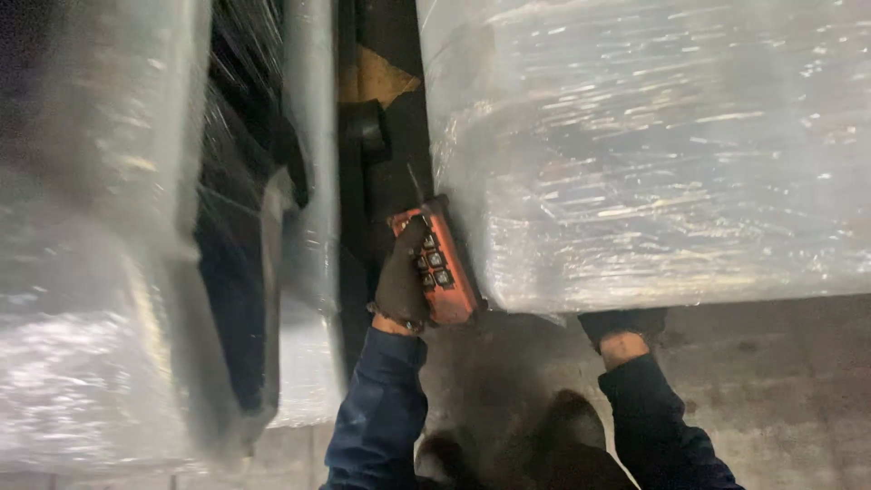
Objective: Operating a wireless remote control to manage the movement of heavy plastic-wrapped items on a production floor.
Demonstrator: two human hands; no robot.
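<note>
left hand point(402, 283) grips orange remote point(442, 263) | right hand point(622, 327) seemingly under wrapped load point(653, 145), grip unclear

left hand point(404, 281) grips orange remote point(441, 263) | right hand point(622, 328) under wrapped load point(653, 154) | concrete floor point(780, 381)

Single head-worn view, looking steeply down, close over the wrapped loads point(653, 154), concrete floor point(780, 381) below

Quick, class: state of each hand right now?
Left hand: closed around the orange remote control.
Right hand: fingers hidden under the wrapped load; cannot tell.
</note>
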